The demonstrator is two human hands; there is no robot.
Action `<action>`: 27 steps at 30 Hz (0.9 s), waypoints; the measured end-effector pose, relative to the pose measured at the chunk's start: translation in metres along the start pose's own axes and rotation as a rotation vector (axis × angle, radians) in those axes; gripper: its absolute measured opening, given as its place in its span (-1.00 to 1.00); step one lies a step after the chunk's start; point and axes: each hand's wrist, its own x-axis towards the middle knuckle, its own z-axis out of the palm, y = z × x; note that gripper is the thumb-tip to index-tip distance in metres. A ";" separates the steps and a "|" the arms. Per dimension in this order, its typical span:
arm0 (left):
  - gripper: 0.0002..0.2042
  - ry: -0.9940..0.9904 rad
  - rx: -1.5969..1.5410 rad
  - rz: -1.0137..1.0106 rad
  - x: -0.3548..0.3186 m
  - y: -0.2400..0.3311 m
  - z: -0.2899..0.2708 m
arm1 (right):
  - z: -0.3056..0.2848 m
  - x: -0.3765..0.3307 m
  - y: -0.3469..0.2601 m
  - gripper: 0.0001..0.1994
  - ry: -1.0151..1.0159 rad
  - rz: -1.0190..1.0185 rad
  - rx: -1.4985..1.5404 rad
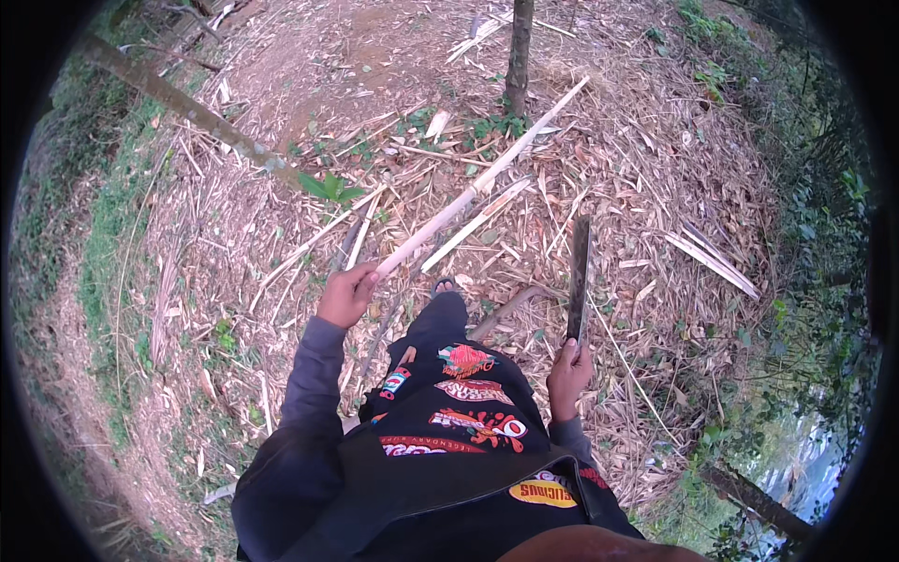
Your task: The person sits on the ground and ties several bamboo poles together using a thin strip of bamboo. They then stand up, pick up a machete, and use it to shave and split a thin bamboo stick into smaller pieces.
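Note:
My left hand (347,296) is closed round the near end of a long, pale bamboo strip (440,221). The strip slants away to the upper right, with a knot about halfway along, and its far end comes near the foot of a thin tree trunk (518,66). In my right hand (569,371) is a machete (580,279), gripped by its lower end; the dark, broad blade points up and away from me. A gap separates the blade from the bamboo strip. Between them, a shorter split piece (476,226) lies on the ground below the strip.
Dry leaves and shavings litter the ground (674,365). A leaning trunk (197,112) crosses the upper left. A bent branch (510,312) lies by my foot (444,286). Split pieces (714,262) lie at right. Green bushes (815,234) line the right edge, with water (813,459) below.

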 end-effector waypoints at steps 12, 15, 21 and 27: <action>-0.89 -0.006 0.038 -0.026 0.062 -0.068 -0.026 | 0.114 0.063 -0.046 -0.86 -0.467 -0.249 -0.136; -0.91 -0.107 0.059 0.024 0.118 -0.081 -0.029 | 0.189 0.070 -0.118 -0.67 -0.524 -0.149 -0.036; -0.88 -0.227 0.203 0.132 0.278 -0.173 0.003 | 0.377 0.161 -0.178 -0.32 -0.680 -0.471 -0.475; -0.88 -0.249 0.128 0.288 0.418 -0.267 -0.044 | 0.540 0.253 -0.222 -0.74 -0.754 -0.082 -0.639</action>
